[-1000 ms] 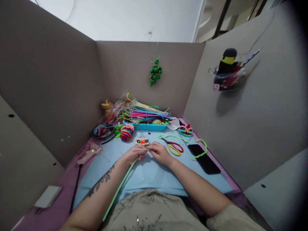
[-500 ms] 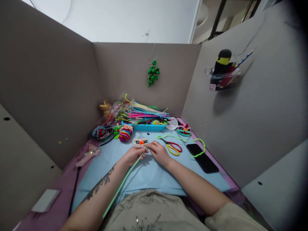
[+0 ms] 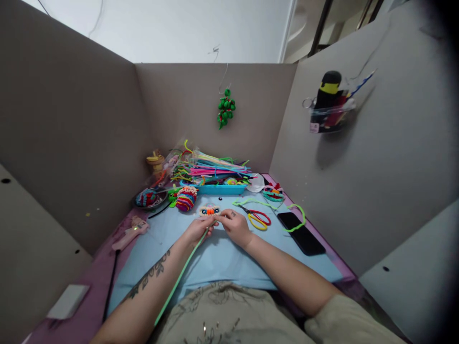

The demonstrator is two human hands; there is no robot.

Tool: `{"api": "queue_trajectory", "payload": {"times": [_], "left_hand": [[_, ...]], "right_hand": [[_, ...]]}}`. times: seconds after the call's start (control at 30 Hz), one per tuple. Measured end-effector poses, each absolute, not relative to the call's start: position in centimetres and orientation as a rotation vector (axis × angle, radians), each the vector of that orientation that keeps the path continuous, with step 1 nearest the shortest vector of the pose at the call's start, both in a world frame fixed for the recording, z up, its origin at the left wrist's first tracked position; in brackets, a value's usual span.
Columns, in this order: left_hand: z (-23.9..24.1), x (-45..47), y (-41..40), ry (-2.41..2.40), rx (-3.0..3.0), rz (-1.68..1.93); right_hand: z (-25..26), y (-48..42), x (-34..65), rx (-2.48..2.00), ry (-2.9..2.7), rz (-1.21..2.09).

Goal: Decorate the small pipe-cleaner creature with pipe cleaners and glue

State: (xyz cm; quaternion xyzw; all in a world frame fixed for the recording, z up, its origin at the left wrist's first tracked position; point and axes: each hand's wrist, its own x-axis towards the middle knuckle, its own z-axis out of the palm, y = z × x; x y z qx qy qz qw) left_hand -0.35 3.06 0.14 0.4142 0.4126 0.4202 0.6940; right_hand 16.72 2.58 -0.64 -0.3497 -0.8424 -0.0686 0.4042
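Observation:
A long light-green pipe cleaner (image 3: 181,277) runs from my fingers down over my left forearm toward my lap. My left hand (image 3: 200,230) is closed round it near its upper end. The fingers of my right hand (image 3: 234,227) pinch at that same end, touching the left fingertips; the tip itself is hidden between them. Just beyond both hands, a small pale fuzzy figure (image 3: 209,210) with blue eyes and an orange middle lies on the light-blue mat (image 3: 229,263).
Red-and-yellow scissors (image 3: 258,220) and a black phone (image 3: 301,234) lie to the right, a bright-green twisted strand (image 3: 303,215) across the phone. Behind stands a blue tray (image 3: 222,189) heaped with pipe cleaners. A pink glue gun (image 3: 131,234) and striped fuzzy piece (image 3: 186,198) are leftward.
My right fingers have curled in closer over the pipe cleaner's end, and both hands have shifted slightly left. The view has also moved a little.

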Motion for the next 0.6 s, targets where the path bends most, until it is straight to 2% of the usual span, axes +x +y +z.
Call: {"api": "queue_trajectory", "payload": {"times": [0.23,0.6], "left_hand": [[-0.10,-0.25,3.08,0.940,1.019,0.948],[-0.17,-0.07,2.96,1.003,1.454,0.970]], "right_hand": [[-0.51,2.36,16.45,-0.878,-2.200,-0.213],[-0.22,2.40,16.08,-0.851,-1.950,0.247]]}}
